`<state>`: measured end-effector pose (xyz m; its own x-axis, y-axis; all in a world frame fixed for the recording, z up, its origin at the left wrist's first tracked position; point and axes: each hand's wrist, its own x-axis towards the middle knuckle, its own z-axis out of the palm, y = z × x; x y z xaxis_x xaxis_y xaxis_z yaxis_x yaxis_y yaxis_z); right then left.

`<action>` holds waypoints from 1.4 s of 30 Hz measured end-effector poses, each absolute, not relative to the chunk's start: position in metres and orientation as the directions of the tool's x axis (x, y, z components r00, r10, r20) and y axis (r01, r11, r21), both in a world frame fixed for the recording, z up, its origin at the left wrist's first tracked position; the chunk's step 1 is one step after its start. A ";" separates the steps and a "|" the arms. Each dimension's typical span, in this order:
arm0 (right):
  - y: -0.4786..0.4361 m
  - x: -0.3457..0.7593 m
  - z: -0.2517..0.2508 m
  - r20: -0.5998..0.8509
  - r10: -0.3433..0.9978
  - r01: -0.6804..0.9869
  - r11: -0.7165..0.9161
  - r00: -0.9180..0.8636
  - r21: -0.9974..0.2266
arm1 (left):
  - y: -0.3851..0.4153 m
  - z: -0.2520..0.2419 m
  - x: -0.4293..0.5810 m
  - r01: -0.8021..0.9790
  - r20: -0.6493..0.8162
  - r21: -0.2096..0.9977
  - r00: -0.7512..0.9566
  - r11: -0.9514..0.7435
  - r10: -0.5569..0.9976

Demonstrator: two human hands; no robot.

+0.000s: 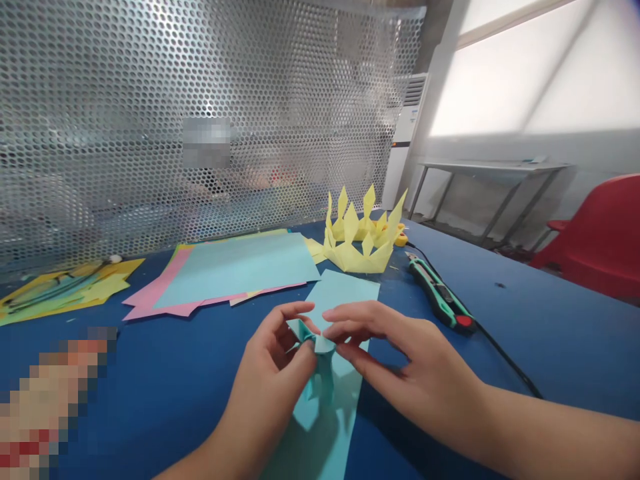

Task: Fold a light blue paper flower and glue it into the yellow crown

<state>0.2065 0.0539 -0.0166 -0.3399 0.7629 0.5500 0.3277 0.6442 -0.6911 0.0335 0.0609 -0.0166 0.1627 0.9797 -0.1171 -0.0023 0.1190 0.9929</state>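
Between my hands is a small folded light-blue paper piece [324,345], held above a light-blue paper sheet [345,287] that lies on the blue table. My left hand [280,360] pinches the piece from its left side, thumb in front and fingers curled behind. From the right, the thumb and fingertips of my right hand [395,353] close on the piece's upper edge. Folds of the piece hang down below my left thumb. Some of its back is hidden by my fingers.
Stacked coloured paper [240,267] lies behind my hands, beside a yellow paper crown [357,250]. A green-black utility knife [440,293] and a black cable [510,363] lie right. Yellow scraps [107,287] sit left, before a perforated metal panel [125,133]. A red chair [600,233] stands beyond.
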 end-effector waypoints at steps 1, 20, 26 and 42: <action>0.055 0.206 -0.016 0.527 0.785 0.302 0.614 -0.326 -0.729 | 0.061 -0.016 0.033 -0.009 -0.124 0.992 0.169 0.127 0.978; 0.065 0.205 -0.012 0.131 0.951 0.050 0.151 -0.279 -0.987 | 0.063 -0.012 0.037 -0.091 -0.055 0.992 0.296 0.086 0.953; 0.064 0.206 -0.013 0.104 0.963 0.048 0.120 -0.247 -0.992 | 0.062 -0.012 0.036 -0.098 -0.008 0.994 0.298 0.039 0.955; 0.064 0.200 -0.013 0.051 0.978 -0.147 0.022 -0.201 -0.989 | 0.057 -0.022 0.035 -0.121 0.076 0.992 0.298 -0.041 0.952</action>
<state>0.1999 0.0644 -0.0129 -0.2011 0.9782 0.0513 -0.1467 0.0217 -0.9889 0.0346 0.0568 -0.0217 0.2981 0.9515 0.0757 -0.1209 -0.0410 0.9918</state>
